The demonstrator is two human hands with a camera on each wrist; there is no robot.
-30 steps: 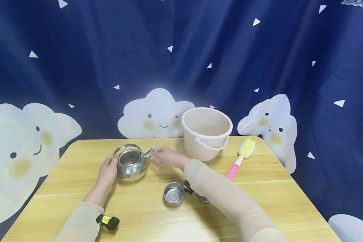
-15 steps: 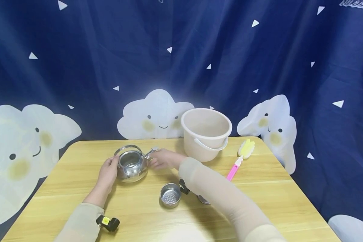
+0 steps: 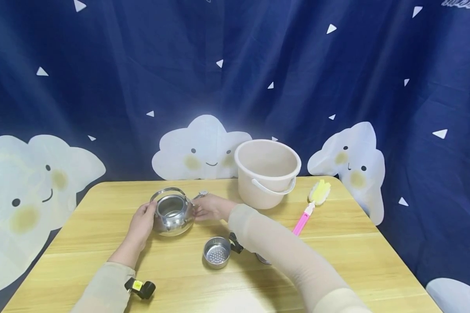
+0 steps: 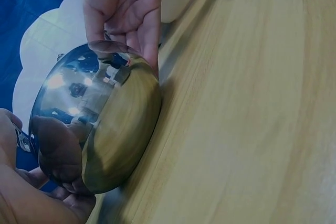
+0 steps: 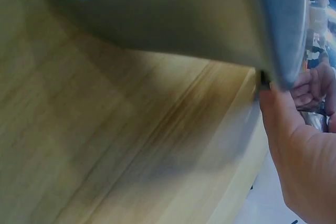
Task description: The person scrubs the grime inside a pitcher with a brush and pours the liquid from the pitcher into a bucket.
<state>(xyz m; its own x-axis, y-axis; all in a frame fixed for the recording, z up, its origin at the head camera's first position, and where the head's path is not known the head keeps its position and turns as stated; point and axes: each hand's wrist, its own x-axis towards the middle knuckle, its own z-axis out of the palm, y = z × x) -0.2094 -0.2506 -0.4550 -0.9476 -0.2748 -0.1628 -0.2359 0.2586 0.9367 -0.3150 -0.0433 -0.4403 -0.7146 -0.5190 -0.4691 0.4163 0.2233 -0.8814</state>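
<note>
A shiny steel teapot [image 3: 174,221] without a lid on it stands left of the middle in the head view, its arched handle upright and its spout to the right. My left hand [image 3: 141,221] grips its left side, thumb near the rim. On the opposite side my right hand [image 3: 211,207] holds the teapot just below the spout, fingers curving behind the body in the left wrist view. A steel strainer cup [image 3: 217,253] with a perforated bottom sits below my right wrist, right against the black wrist camera [image 3: 236,243], and looms large in the right wrist view.
A beige bucket [image 3: 254,191] with a white handle stands at the back. To its right lies a brush [image 3: 303,220] with a pink handle and a yellow and white sponge head. A round metal piece [image 3: 263,259] is partly hidden under the right sleeve.
My right hand has come left onto the teapot's side beneath the spout. The teapot has shifted slightly right. The strainer cup has slid left along with my right wrist.
</note>
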